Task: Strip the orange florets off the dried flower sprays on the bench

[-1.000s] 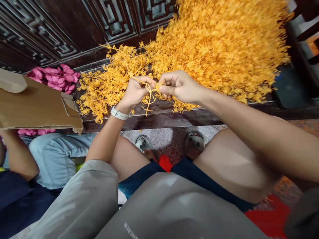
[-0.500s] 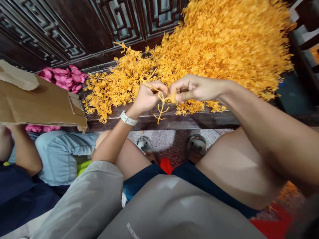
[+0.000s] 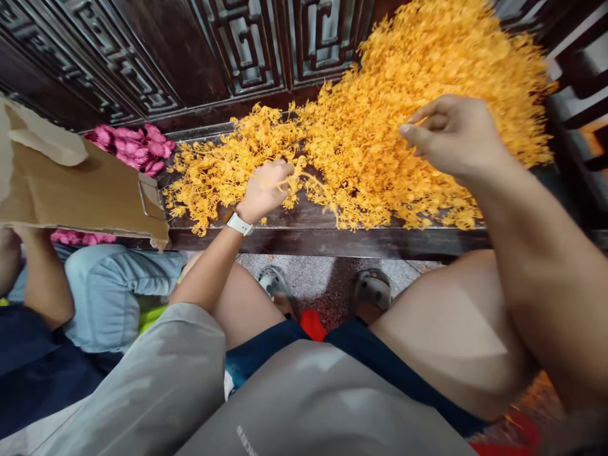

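My left hand [image 3: 266, 187], with a white watch [image 3: 239, 224] on its wrist, is closed on a thin yellow sprig [image 3: 314, 180]. The sprig's bare stem points right, low over the dark wooden bench [image 3: 285, 218]. Over the big heap of yellow-orange flower sprigs [image 3: 441, 63] hovers my right hand [image 3: 453, 134]. Its thumb and forefinger are a little apart, and nothing shows between them. A smaller pile of yellow sprigs [image 3: 213, 171] lies behind and left of my left hand.
At the left, a torn cardboard box [image 3: 80, 190] stands beside magenta flowers [image 3: 130, 149]. A person in light jeans [image 3: 104, 297] sits there, arm behind the cardboard. A carved lattice back [image 3: 247, 50] rises behind the bench. My knees are close to its front edge.
My hands have parted. The right one has let go of the sprig and moved right and up over the heap. The left one, still gripping, has shifted slightly left.
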Demonstrator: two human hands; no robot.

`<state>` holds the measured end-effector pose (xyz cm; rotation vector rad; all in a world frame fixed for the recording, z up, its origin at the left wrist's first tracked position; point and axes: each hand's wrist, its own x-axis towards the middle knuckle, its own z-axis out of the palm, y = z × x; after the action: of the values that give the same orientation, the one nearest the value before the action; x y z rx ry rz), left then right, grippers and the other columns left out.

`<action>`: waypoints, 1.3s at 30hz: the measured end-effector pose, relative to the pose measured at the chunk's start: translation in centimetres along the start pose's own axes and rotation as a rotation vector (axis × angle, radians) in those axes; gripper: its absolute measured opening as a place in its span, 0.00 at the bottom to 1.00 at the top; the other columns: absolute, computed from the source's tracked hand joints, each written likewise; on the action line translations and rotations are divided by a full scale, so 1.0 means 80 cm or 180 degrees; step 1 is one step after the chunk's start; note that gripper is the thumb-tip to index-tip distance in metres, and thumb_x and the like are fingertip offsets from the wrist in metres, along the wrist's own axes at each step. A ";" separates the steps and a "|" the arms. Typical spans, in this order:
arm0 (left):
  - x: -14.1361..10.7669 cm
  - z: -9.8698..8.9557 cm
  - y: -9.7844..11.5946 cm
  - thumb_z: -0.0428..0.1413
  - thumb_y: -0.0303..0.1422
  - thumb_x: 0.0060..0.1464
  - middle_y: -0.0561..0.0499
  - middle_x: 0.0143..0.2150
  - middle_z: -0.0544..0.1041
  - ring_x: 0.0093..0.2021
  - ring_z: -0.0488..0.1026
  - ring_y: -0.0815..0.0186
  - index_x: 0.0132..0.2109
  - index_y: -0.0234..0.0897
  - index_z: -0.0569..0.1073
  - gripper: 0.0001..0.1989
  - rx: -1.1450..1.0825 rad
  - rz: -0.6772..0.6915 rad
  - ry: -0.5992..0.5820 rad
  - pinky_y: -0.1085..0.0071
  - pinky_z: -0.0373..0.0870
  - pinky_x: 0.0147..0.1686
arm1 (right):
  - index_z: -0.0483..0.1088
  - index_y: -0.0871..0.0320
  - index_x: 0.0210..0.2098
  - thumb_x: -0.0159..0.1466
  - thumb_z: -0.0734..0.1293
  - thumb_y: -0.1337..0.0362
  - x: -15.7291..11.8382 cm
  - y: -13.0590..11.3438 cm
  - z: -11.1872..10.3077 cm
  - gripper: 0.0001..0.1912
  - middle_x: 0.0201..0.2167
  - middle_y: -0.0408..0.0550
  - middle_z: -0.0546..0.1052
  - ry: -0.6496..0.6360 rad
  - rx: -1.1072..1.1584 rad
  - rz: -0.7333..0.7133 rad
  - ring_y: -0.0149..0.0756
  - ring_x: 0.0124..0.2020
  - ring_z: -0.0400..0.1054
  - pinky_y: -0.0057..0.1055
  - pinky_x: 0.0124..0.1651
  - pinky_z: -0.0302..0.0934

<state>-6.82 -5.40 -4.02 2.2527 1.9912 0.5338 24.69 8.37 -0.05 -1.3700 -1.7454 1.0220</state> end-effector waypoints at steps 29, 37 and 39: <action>-0.011 0.019 0.035 0.57 0.32 0.56 0.47 0.35 0.83 0.35 0.77 0.58 0.41 0.43 0.82 0.09 -0.0590 0.0091 0.0081 0.62 0.71 0.39 | 0.75 0.53 0.48 0.65 0.77 0.55 -0.087 -0.034 0.088 0.16 0.33 0.43 0.75 -0.2610 0.0584 -0.0991 0.34 0.33 0.65 0.33 0.36 0.58; -0.011 0.019 0.039 0.61 0.34 0.58 0.44 0.39 0.83 0.40 0.77 0.52 0.43 0.44 0.81 0.06 -0.0678 0.0038 -0.0147 0.56 0.72 0.43 | 0.76 0.54 0.38 0.68 0.72 0.40 -0.098 -0.040 0.095 0.23 0.32 0.44 0.75 -0.2309 0.0649 -0.1251 0.36 0.34 0.64 0.34 0.37 0.58; -0.007 0.012 0.030 0.64 0.35 0.55 0.44 0.43 0.83 0.43 0.77 0.49 0.48 0.46 0.81 0.12 -0.0771 0.0144 -0.0131 0.53 0.74 0.46 | 0.76 0.54 0.37 0.66 0.73 0.38 -0.094 -0.040 0.090 0.24 0.33 0.46 0.76 -0.2046 0.0623 -0.1219 0.37 0.35 0.66 0.35 0.39 0.60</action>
<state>-4.29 -6.18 -4.28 2.1478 1.7537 0.6862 18.59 -0.65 -0.82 -0.5687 -2.1728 1.4560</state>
